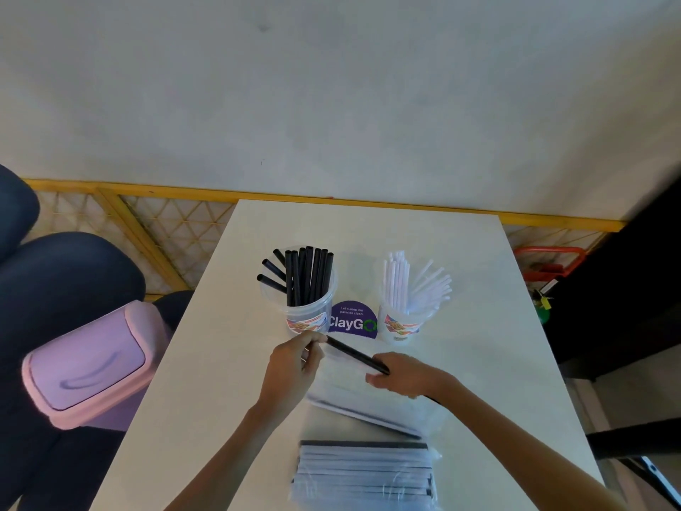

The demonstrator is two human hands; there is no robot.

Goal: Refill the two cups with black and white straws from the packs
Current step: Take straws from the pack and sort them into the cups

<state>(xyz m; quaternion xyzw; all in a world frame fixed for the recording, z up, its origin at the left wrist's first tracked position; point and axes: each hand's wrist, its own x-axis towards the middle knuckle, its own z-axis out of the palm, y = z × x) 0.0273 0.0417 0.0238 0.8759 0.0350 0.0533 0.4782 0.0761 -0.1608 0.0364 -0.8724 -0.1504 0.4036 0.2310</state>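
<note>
Two clear cups stand at the table's middle. The left cup (307, 313) holds several black straws (307, 276); the right cup (400, 324) holds several white straws (412, 285). My left hand (293, 366) pinches the upper end of a single black straw (350, 352) just in front of the left cup. My right hand (401, 374) grips the straw's lower end and lies over a clear plastic pack (368, 407). A second pack of wrapped straws (363, 473) lies nearest me.
A purple sticker (352, 320) sits on the white table (221, 363) between the cups. A pink swing-lid bin (88, 363) stands left of the table, beside dark seats. A wall with a yellow rail (184, 189) runs behind; dark furniture is at the right.
</note>
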